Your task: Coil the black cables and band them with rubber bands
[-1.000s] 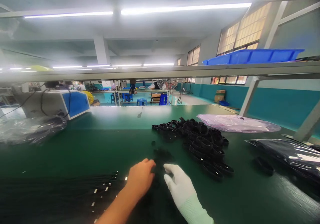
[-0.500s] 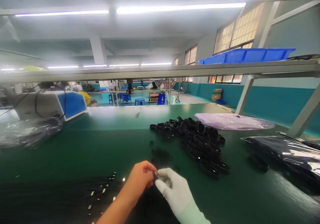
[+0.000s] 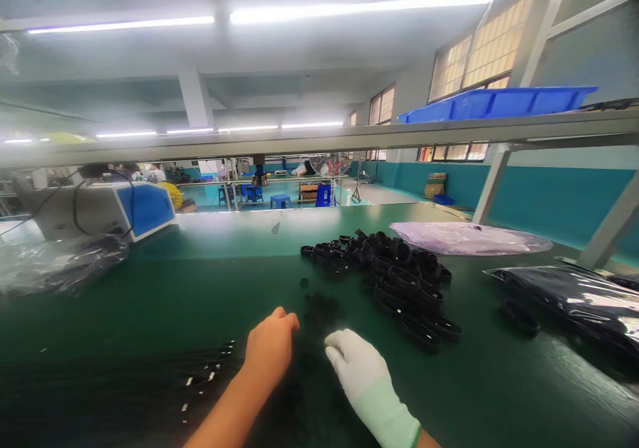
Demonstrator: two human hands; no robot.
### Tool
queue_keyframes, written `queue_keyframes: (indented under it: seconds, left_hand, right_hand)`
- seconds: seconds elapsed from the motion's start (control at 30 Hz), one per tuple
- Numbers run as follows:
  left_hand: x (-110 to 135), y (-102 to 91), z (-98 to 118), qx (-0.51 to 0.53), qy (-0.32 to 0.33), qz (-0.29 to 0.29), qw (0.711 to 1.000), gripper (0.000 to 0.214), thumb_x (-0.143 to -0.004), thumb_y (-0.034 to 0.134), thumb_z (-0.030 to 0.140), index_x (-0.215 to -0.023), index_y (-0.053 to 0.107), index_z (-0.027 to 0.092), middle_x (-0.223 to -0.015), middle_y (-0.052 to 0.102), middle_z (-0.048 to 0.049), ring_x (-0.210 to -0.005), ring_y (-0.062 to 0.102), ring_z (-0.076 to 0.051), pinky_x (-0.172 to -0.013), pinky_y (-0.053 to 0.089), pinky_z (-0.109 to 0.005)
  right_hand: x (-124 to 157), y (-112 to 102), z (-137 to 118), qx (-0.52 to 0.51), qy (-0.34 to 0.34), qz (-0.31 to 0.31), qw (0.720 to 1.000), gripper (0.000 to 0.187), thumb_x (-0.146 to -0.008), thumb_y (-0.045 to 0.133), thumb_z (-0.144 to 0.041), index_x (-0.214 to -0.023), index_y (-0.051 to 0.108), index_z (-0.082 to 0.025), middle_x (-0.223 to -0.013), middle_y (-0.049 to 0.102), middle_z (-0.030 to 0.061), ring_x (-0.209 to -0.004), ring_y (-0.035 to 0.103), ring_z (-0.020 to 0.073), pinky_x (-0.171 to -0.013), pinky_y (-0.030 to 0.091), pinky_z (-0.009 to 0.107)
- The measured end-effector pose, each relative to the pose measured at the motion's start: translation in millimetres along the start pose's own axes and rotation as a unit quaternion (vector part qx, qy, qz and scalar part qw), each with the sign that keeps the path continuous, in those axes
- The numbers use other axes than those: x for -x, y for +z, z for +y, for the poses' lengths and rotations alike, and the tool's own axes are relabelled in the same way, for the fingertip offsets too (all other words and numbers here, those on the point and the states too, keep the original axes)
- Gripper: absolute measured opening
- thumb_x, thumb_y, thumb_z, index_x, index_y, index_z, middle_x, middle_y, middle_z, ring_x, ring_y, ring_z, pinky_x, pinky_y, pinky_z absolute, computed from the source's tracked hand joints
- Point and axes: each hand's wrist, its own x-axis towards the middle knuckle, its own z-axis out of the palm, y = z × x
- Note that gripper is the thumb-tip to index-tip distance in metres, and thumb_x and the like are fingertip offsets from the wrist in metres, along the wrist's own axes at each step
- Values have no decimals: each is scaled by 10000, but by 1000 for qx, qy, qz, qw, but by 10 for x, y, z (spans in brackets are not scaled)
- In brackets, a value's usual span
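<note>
My left hand, bare, hovers over the green table with its fingers curled; whatever they hold, if anything, is hidden. My right hand, in a white glove with a pale green cuff, has its fingertips pressed together, and I cannot make out anything in them. A gap separates the two hands. Just beyond them lies a blurred patch of small dark pieces. Black straps with small shiny metal ends are spread to the left of my left arm. Right of my gloved hand rises a heap of black looped bands.
A single black loop lies near a shiny black plastic bag on the right. Behind the heap is a pinkish plastic bag. A blue-and-grey machine and clear plastic are at left. The shelf beam overhead carries a blue tray.
My hands were together at a small dark piece between their fingertips; now they are apart. The left has moved left and up slightly, the right a little to the right.
</note>
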Motion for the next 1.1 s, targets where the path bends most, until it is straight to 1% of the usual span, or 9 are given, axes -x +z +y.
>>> queue_keyframes:
  seconds: [0.17, 0.33, 0.43, 0.53, 0.63, 0.73, 0.9, 1.0, 1.1]
  left_hand:
    - [-97, 148, 125, -54, 43, -24, 997, 143, -730, 557, 140, -803, 649, 222, -876, 648, -50, -879, 579, -244, -708, 380, -317]
    - [-181, 76, 69, -56, 68, -27, 996, 178, -734, 512, 96, -761, 658, 195, -863, 656, -85, -914, 544, -264, -803, 347, -378]
    - [-85, 8, 47, -19, 79, -36, 996, 203, -693, 536, 88, -806, 648, 214, -877, 642, -67, -908, 525, -254, -808, 330, -370]
    - [39, 5, 47, 49, 89, -64, 993, 139, -621, 595, 101, -694, 609, 218, -800, 613, -30, -878, 510, -238, -817, 316, -348]
    - [112, 0, 11, 148, 48, -72, 985, 58, -698, 533, 158, -675, 563, 201, -760, 579, -27, -821, 500, -215, -780, 332, -329]
    - [163, -50, -48, 283, 11, -107, 953, 95, -751, 491, 275, -744, 535, 191, -721, 557, -1, -690, 483, -158, -668, 359, -267]
    - [290, -65, -18, 447, -25, -149, 882, 203, -707, 522, 364, -756, 526, 167, -657, 520, 21, -607, 433, -117, -600, 339, -231]
    - [327, -16, 33, 491, -44, -144, 858, 197, -671, 559, 336, -739, 536, 152, -672, 542, 5, -616, 438, -112, -600, 337, -228]
    - [294, -11, -13, 507, -62, -117, 851, 189, -686, 535, 338, -735, 508, 157, -682, 544, 1, -607, 431, -105, -598, 340, -226]
  right_hand:
    - [-11, 60, 4, 36, 10, -18, 999, 271, -843, 452, -183, -991, 679, -194, -1000, 668, 90, -947, 613, 284, -816, 428, 389]
    - [3, 1, 29, 16, 13, 5, 1000, 315, -870, 400, -180, -1047, 660, -196, -1054, 662, 70, -986, 610, 255, -867, 435, 378]
    - [1, -13, 32, -10, 19, 23, 1000, 319, -871, 389, -188, -1049, 653, -182, -1057, 658, 75, -998, 605, 247, -894, 426, 376]
    - [0, -1, 21, -47, 16, 34, 998, 318, -862, 395, -206, -1040, 656, -168, -1057, 657, 83, -1009, 595, 253, -918, 410, 388]
    - [14, -8, 0, -101, 5, 43, 994, 315, -852, 399, -225, -1033, 650, -169, -1057, 653, 78, -1000, 587, 236, -921, 405, 367]
    - [55, -41, -56, -171, -1, 39, 985, 288, -847, 397, -266, -972, 639, -175, -943, 666, 62, -873, 604, 201, -829, 444, 322]
    - [132, -21, -185, -281, -4, -22, 959, 312, -804, 466, -387, -966, 611, -164, -822, 654, 56, -713, 591, 181, -614, 460, 277]
    - [120, 51, -189, -331, 26, -55, 942, 271, -727, 510, -346, -895, 598, -153, -695, 608, 19, -486, 493, 114, -434, 367, 233]
    - [65, 111, -131, -364, 56, -59, 928, 210, -706, 466, -354, -765, 542, -168, -566, 534, -32, -335, 357, 63, -353, 258, 214]
